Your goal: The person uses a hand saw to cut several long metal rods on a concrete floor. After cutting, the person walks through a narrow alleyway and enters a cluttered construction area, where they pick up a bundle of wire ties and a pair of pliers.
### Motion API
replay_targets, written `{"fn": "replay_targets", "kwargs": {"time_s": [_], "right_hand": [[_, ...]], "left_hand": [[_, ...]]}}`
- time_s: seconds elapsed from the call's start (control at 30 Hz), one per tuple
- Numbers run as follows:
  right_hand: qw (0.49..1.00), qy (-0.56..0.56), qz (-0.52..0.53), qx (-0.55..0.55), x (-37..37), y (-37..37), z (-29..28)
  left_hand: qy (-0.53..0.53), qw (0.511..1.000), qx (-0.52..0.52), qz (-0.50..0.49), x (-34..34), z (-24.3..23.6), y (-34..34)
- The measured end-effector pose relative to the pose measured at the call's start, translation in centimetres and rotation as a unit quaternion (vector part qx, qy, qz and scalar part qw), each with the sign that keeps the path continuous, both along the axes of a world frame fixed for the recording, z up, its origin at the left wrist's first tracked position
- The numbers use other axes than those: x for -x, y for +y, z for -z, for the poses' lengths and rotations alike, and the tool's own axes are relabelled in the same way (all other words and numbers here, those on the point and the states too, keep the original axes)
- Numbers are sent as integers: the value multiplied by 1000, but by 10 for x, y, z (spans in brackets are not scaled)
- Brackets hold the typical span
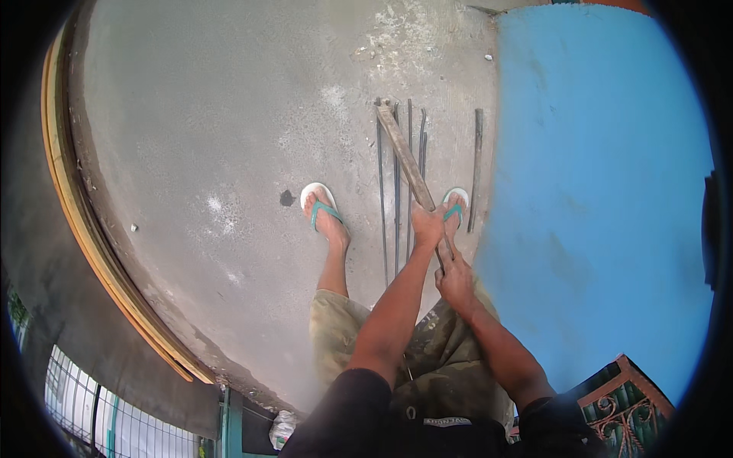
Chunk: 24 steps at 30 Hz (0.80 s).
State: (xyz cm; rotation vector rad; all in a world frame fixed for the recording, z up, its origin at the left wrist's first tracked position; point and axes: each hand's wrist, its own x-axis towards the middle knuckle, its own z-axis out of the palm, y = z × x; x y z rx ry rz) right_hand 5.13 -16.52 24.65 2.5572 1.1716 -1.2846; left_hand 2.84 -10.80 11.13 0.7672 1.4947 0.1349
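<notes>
Both hands are closed around a long, worn wooden bar (406,159) that slants away from me to the left. My left hand (427,224) grips it farther along, in front of my right foot. Closer to my body, my right hand (456,282) wraps around the near end. The bar's far end is at the tops of several thin dark rods (396,183) lying roughly side by side on the concrete. Whether that end touches the rods or the floor, I cannot tell. A thicker dark strip (476,168) lies apart, beside the blue wall.
I stand in flip-flops (322,204) on a grey concrete floor (191,137) with whitish patches. The blue wall (595,191) rises close on my right. Long wooden boards (84,221) run along the left edge. Ornate metalwork (622,412) is at the lower right, a wire mesh (114,404) at the lower left.
</notes>
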Motion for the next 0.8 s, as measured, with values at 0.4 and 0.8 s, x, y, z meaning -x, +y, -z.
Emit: {"fn": "replay_targets", "kwargs": {"time_s": [0.4, 0.8], "right_hand": [[715, 443, 541, -5, -104, 38, -118], [472, 523, 710, -6, -70, -93, -38]], "left_hand": [[-6, 986, 164, -36, 82, 7, 67], [239, 874, -242, 347, 16, 187, 112]]}}
